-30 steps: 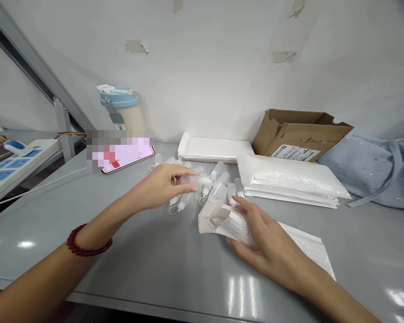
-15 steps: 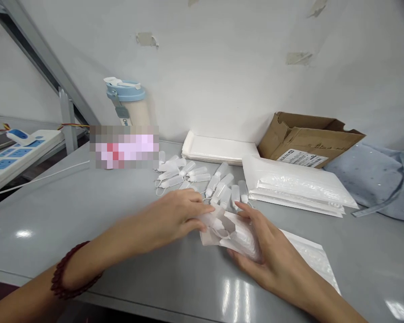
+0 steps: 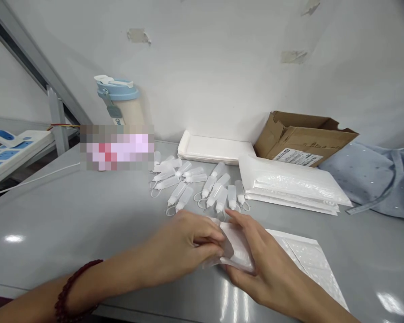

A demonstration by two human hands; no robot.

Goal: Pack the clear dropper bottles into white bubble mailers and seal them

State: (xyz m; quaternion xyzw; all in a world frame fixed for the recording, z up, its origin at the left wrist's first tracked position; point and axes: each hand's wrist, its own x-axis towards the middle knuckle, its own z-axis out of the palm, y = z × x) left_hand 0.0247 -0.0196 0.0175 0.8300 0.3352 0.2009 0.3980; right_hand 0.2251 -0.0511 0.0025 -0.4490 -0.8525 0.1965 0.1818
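My right hand [image 3: 256,255] is wrapped around a white bubble mailer [image 3: 237,244], thumb below and fingers above, its mouth turned to the left. My left hand [image 3: 198,242] is at that mouth with thumb and fingers pinched together. What lies between those fingertips is hidden by the hand and the mailer's edge. Just behind my hands, several small translucent squeeze bottles [image 3: 177,193] with looped caps lie loosely spread on the grey table [image 3: 121,229]. Another white bubble mailer [image 3: 309,260] lies flat, partly under my right forearm.
A stack of white bubble mailers [image 3: 289,181] lies at the right, with white envelopes [image 3: 218,146] by the wall. Behind are an open cardboard box [image 3: 306,134] and blue cloth [image 3: 366,179]. A blue-lidded tumbler [image 3: 121,101] and a power strip [image 3: 13,152] stand left.
My left hand has moved toward me and to the right, further into the mailer's mouth. The bottle visible there earlier is now hidden. The view has shifted slightly.
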